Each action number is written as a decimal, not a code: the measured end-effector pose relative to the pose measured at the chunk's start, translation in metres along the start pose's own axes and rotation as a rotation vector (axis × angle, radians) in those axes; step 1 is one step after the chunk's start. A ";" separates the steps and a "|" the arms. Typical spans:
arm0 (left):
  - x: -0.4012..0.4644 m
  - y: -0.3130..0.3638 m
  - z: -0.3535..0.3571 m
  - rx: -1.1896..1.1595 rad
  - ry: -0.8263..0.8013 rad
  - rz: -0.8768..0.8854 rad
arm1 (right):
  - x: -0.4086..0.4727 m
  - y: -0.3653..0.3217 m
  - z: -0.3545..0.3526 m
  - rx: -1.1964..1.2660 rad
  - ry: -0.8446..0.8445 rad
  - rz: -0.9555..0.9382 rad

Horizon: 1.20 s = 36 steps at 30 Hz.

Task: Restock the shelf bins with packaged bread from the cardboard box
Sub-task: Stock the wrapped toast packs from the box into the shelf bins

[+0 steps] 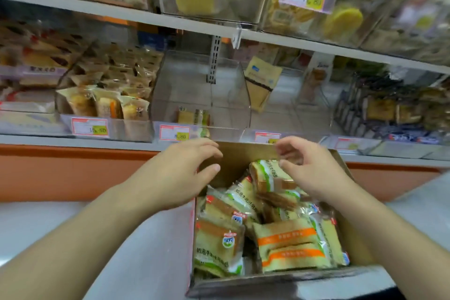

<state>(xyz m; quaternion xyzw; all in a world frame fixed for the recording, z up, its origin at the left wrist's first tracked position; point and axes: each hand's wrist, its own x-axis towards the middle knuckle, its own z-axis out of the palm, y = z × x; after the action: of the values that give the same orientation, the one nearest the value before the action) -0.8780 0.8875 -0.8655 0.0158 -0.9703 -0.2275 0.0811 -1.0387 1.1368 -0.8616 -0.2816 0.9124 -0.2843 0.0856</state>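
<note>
An open cardboard box (239,153) stands in front of me below the shelf, holding several packaged bread slices (289,248) in clear wrappers with green or orange bands. My left hand (177,173) hovers over the box's left edge, fingers loosely curled, holding nothing. My right hand (309,168) hangs over the back of the box, its fingertips at the top of an upright green-banded package (266,176); whether it grips the package is unclear. Straight ahead a clear plastic shelf bin (202,95) holds only one bread package (192,117) at its bottom.
Left of that bin, another bin (104,105) is full of wrapped cakes. To the right a bin (287,95) holds a tan packet, and further right sit dark-wrapped goods (379,109). An upper shelf (219,29) carries more bins. Price tags line the fronts.
</note>
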 end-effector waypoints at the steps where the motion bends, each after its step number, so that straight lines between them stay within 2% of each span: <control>1: 0.001 0.007 0.006 -0.003 -0.024 -0.005 | -0.006 0.012 -0.002 -0.061 -0.011 0.056; 6: 0.012 0.039 0.030 -0.044 -0.052 -0.065 | 0.005 0.047 0.012 -0.257 -0.126 0.460; 9: 0.024 0.049 0.043 -0.042 -0.103 -0.061 | 0.021 0.062 0.030 -0.231 -0.184 0.525; 14: 0.052 0.047 0.054 0.005 -0.128 -0.087 | 0.032 0.064 0.025 -0.077 -0.162 0.525; 22: 0.066 0.052 0.058 -0.004 -0.174 -0.127 | 0.028 0.067 0.011 -0.020 -0.245 0.615; 28: 0.061 0.053 0.053 -0.009 -0.215 -0.141 | 0.014 0.065 -0.008 0.197 -0.297 0.676; 32: 0.059 0.050 0.047 -0.026 -0.201 -0.148 | 0.008 0.066 -0.018 0.336 -0.295 0.570; 36: 0.060 0.046 0.041 -0.105 -0.165 -0.185 | 0.001 0.054 -0.024 0.481 -0.384 0.396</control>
<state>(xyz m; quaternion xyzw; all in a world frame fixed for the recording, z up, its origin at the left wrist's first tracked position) -0.9437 0.9427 -0.8719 0.0822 -0.9548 -0.2849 -0.0194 -1.0723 1.1841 -0.8725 -0.1197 0.8237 -0.4105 0.3724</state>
